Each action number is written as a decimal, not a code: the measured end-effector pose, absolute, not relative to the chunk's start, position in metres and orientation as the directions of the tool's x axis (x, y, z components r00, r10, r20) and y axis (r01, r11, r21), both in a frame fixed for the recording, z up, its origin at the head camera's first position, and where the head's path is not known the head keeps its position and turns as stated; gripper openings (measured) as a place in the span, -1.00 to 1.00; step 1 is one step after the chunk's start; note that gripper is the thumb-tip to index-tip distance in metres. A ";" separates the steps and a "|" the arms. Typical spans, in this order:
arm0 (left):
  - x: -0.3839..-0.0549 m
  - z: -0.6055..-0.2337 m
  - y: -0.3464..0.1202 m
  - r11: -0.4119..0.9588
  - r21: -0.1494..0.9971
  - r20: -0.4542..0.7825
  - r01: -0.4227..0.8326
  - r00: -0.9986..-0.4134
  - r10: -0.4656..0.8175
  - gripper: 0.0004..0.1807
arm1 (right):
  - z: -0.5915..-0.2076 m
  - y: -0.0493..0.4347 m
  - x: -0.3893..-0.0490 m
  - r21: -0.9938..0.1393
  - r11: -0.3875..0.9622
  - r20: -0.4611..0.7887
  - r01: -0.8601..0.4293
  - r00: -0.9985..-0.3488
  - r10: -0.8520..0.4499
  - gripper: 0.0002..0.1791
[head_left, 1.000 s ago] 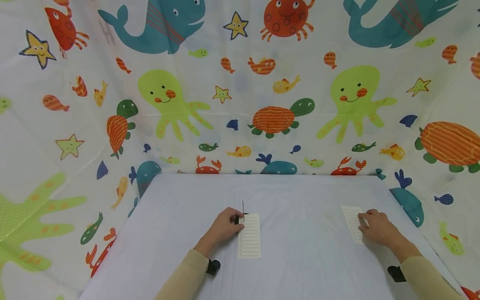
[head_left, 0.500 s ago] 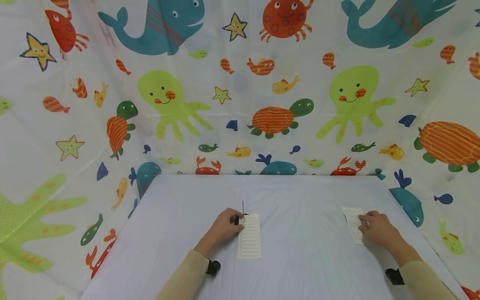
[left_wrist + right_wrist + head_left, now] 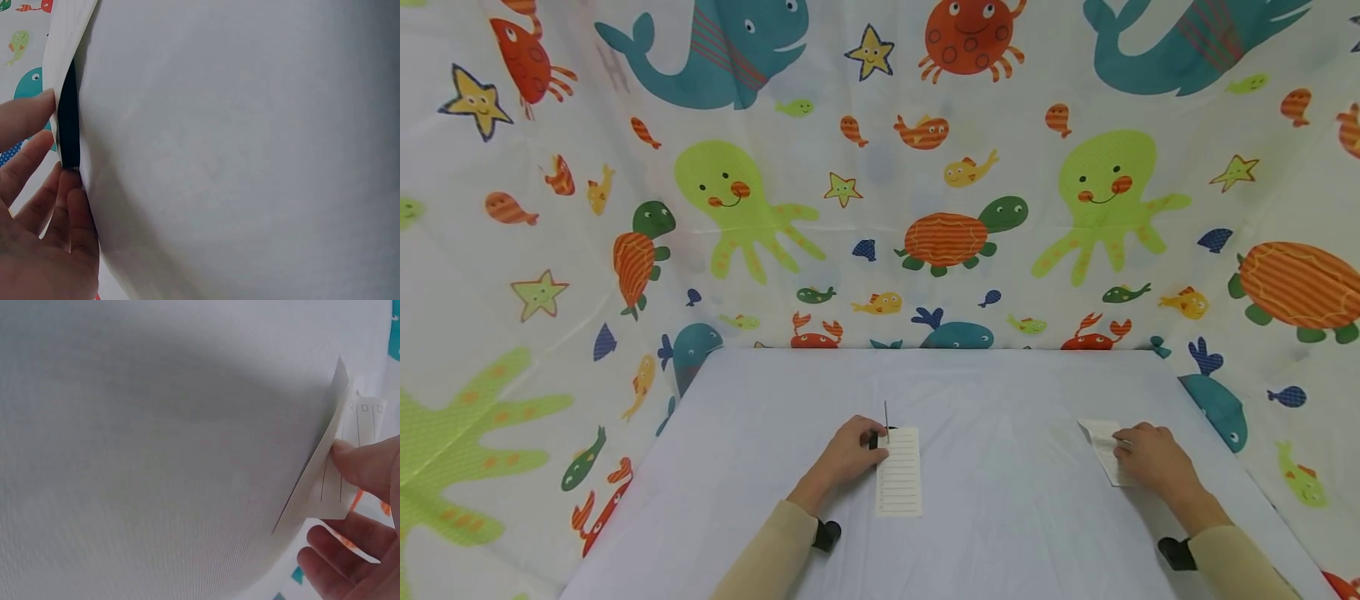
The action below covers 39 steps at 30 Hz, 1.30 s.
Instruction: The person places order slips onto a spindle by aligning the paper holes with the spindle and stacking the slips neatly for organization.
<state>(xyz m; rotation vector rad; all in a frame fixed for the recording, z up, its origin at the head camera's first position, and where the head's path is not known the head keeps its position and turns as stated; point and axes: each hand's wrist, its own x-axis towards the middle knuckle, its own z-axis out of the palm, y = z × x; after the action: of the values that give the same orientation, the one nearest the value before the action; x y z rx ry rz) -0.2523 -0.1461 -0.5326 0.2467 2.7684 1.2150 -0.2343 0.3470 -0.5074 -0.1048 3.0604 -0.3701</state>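
My left hand (image 3: 853,450) pinches the upper left edge of a narrow cream lined paper sheet (image 3: 898,479) on the table. A dark flat strip (image 3: 70,119) shows behind that sheet in the left wrist view, and a thin dark stick-like line (image 3: 886,417) stands out past its top. At the right, my right hand (image 3: 1159,462) holds a second lined paper sheet (image 3: 1103,442), its top bent over. In the right wrist view the thumb (image 3: 359,464) presses on the printed side, where lines and small boxes show; fingers curl behind it.
A white cloth covers the table (image 3: 1000,517). Behind and at both sides hangs a curtain (image 3: 865,183) printed with sea animals. Black wrist-worn pieces show at the left cuff (image 3: 826,536) and the right cuff (image 3: 1177,554).
My right hand has shifted slightly to the left, and the top of its sheet has bent over further. My left hand and its sheet have stayed in place.
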 end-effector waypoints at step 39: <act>-0.249 -0.530 -0.146 0.670 0.736 -0.041 0.097 -0.981 0.188 -0.68 | -0.503 0.330 -0.235 -0.732 0.621 -0.255 0.281 -0.958 0.132 -0.45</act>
<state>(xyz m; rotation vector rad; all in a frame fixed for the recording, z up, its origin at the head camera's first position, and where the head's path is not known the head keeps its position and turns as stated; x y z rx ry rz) -0.2490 -0.1458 -0.5302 0.2370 2.7665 1.2083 -0.2353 0.3296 -0.5034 0.3430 2.6665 -1.2500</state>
